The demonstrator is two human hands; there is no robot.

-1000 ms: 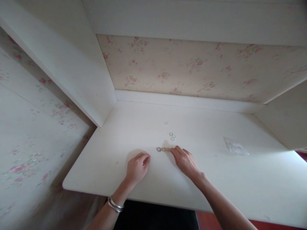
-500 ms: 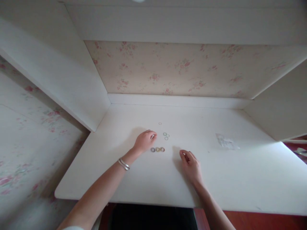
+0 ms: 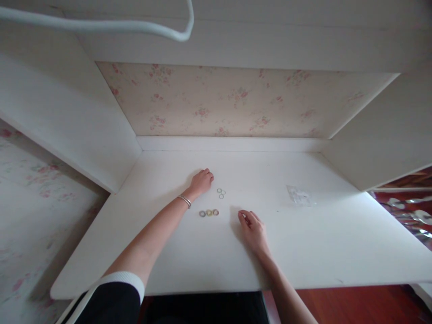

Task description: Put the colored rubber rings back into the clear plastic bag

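Note:
My left hand (image 3: pixel 201 181) reaches to the far side of the small rings, fingers curled down at the white desktop. Its fingertips cover the spot of a lone thin ring, now hidden; what they hold cannot be made out. Just nearer lie three thin pale green rings (image 3: pixel 221 196) in a cluster. Closer still, three thicker rings form a row: a grey ring (image 3: pixel 202 213), a yellowish ring (image 3: pixel 209 213) and a brownish ring (image 3: pixel 216 212). My right hand (image 3: pixel 253 228) rests on the desk right of this row, fingers loosely closed, nothing visible in them.
A clear plastic bag (image 3: pixel 299 196) lies on the white desktop (image 3: pixel 189 265) to the right. Side panels and a papered back wall (image 3: pixel 222 101) enclose the desk. A white cable or tube (image 3: pixel 135 27) hangs across the top left. Shiny items (image 3: pixel 420 217) show beyond the right edge.
My left hand has moved away from me, from beside the ring cluster to the lone ring, which it now covers. My right hand stays by the row. The head view has shifted.

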